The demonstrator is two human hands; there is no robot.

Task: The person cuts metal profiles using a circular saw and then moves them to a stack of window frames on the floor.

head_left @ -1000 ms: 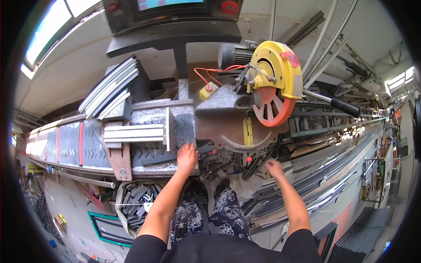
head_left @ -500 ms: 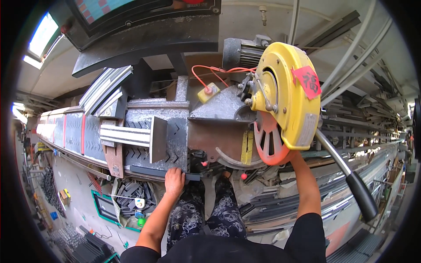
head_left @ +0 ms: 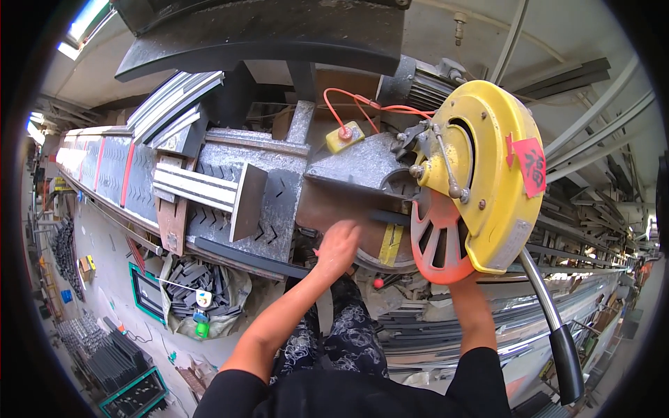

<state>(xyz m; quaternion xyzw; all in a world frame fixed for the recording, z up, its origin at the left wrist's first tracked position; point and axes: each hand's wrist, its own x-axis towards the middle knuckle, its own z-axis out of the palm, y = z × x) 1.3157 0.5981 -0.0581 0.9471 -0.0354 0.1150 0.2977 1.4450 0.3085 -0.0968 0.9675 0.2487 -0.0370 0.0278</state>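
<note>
My left hand (head_left: 340, 247), smeared by motion, is over the brown bed of a yellow-covered cutting saw (head_left: 505, 174). Its thumb stands out to the left; whether its fingers hold anything cannot be made out. A short dark bar (head_left: 387, 217) lies along the saw's fence, running toward the red slotted blade guard (head_left: 435, 244). Behind that guard my right hand is hidden, with only the wrist and right forearm (head_left: 474, 313) showing below it. Along the front edge of the left-hand bench rests a long dark profile strip (head_left: 244, 258), apart from my left hand.
A long-handled lever (head_left: 564, 355) slopes down at the right. On the left bench, a pale ribbed stop block (head_left: 247, 202) stands up. A sack of dark offcuts (head_left: 202, 285) sits on the floor, and long profiles (head_left: 432, 341) are stacked at the right.
My left hand has left the dark strip at the bench edge and moved right and up over the saw bed. The view has shifted; a short dark bar now shows by the fence.
</note>
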